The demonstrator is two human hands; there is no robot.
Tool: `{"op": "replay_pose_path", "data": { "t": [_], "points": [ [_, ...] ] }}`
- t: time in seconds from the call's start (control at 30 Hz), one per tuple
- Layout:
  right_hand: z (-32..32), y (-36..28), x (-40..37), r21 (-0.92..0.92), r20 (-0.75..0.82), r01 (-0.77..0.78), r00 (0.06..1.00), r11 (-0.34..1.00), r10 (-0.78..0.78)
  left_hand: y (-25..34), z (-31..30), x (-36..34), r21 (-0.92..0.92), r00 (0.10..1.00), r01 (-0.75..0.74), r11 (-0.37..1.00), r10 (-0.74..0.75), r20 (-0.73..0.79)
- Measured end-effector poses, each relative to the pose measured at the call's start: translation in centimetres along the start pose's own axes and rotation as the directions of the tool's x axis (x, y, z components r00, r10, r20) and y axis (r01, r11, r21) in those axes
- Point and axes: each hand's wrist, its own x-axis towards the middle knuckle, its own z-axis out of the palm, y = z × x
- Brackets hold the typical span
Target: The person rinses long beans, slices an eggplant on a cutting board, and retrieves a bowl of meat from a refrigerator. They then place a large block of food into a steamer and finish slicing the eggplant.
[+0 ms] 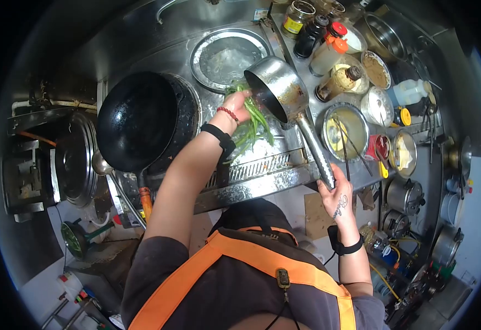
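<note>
My left hand [237,106] is closed on a bunch of long green vegetables [258,118], whose ends hang over the wet steel counter. Beside it, the mouth of a metal saucepan [290,91] is tilted toward the greens. My right hand [336,190] wraps round the end of the saucepan's long handle [314,146]. Behind the greens lies a round metal basin [196,60] with what looks like water in it. The inside of the saucepan is mostly dark.
A black wok [137,122] stands on the stove at the left, with a ladle [102,163] near it. Bottles [310,37], a steel bowl [328,124] and seasoning containers [377,69] crowd the right side. A slotted drain [259,168] runs along the front edge.
</note>
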Motion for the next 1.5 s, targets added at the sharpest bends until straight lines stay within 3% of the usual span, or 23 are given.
{"op": "replay_pose_path", "data": {
  "t": [0.07,0.17,0.27,0.37,0.53,0.6,0.73,0.77,0.87,0.9,0.93,1.0,1.17,1.27,1.33,1.4,1.47,1.5],
  "points": [
    [0.5,1.9,-0.6,-0.068,-0.131,0.167,0.976,0.984,-0.175,0.9,1.6,-2.5,0.090,0.989,-0.076,0.993,0.064,0.131],
    [0.5,1.1,-1.0,-0.024,-0.209,0.182,0.961,0.983,-0.183,2.7,3.4,-6.4,0.417,0.972,-0.048,0.908,-0.054,0.228],
    [1.3,0.9,0.1,0.015,-0.291,0.241,0.929,0.970,-0.227,2.9,4.5,-9.5,0.642,0.959,-0.252,0.724,0.099,0.264],
    [1.3,-0.5,1.9,0.015,-0.312,0.256,0.919,0.966,-0.239,2.9,4.7,-11.2,0.614,0.907,-0.394,0.684,0.181,0.381],
    [2.6,-2.9,6.0,0.136,-0.266,0.213,0.949,0.967,-0.171,3.5,6.4,-15.8,0.638,0.834,-0.552,0.536,0.348,0.429],
    [4.5,-2.1,8.5,0.190,-0.313,0.319,0.916,0.928,-0.251,4.0,6.9,-17.6,0.657,0.812,-0.581,0.481,0.386,0.437],
    [6.6,-2.7,12.5,0.170,-0.155,0.145,0.981,0.975,-0.119,5.0,8.3,-21.0,0.692,0.779,-0.609,0.387,0.456,0.430],
    [7.0,-3.1,13.3,0.116,-0.113,0.074,0.992,0.991,-0.061,5.4,8.3,-21.3,0.688,0.781,-0.611,0.392,0.444,0.440],
    [10.1,-1.7,16.7,0.111,-0.067,0.116,0.992,0.987,-0.109,5.9,8.8,-22.3,0.689,0.773,-0.615,0.384,0.466,0.430],
    [9.8,-3.0,16.4,0.072,-0.065,0.087,0.994,0.994,-0.082,5.8,9.1,-22.8,0.693,0.766,-0.619,0.371,0.482,0.426],
    [11.2,-2.2,17.2,0.083,-0.163,0.155,0.977,0.984,-0.141,5.6,9.4,-23.1,0.684,0.765,-0.621,0.383,0.487,0.422],
    [12.4,-2.0,18.1,0.023,-0.130,0.138,0.982,0.990,-0.134,5.4,9.7,-23.6,0.670,0.766,-0.622,0.405,0.493,0.413],
    [13.9,-1.9,19.1,0.030,0.071,-0.004,0.997,1.000,0.002,5.3,10.7,-24.3,0.629,0.794,-0.597,0.498,0.477,0.376],
    [15.7,0.0,18.9,0.200,-0.045,0.150,0.989,0.968,-0.144,4.8,11.9,-24.7,0.672,0.804,-0.573,0.470,0.480,0.350],
    [15.3,0.5,17.8,0.166,-0.156,0.156,0.979,0.974,-0.130,4.8,12.3,-25.1,0.676,0.813,-0.564,0.474,0.461,0.356],
    [14.3,1.2,15.6,0.317,-0.281,0.234,0.949,0.919,-0.145,4.8,12.5,-25.3,0.664,0.821,-0.561,0.494,0.436,0.368],
    [14.0,2.6,13.6,0.460,-0.204,0.206,0.971,0.864,-0.123,5.0,12.8,-25.8,0.677,0.822,-0.563,0.474,0.407,0.399],
    [14.2,2.7,12.3,0.486,-0.280,0.263,0.950,0.833,-0.137,5.0,12.7,-26.1,0.684,0.824,-0.562,0.464,0.391,0.411]
  ]
}}
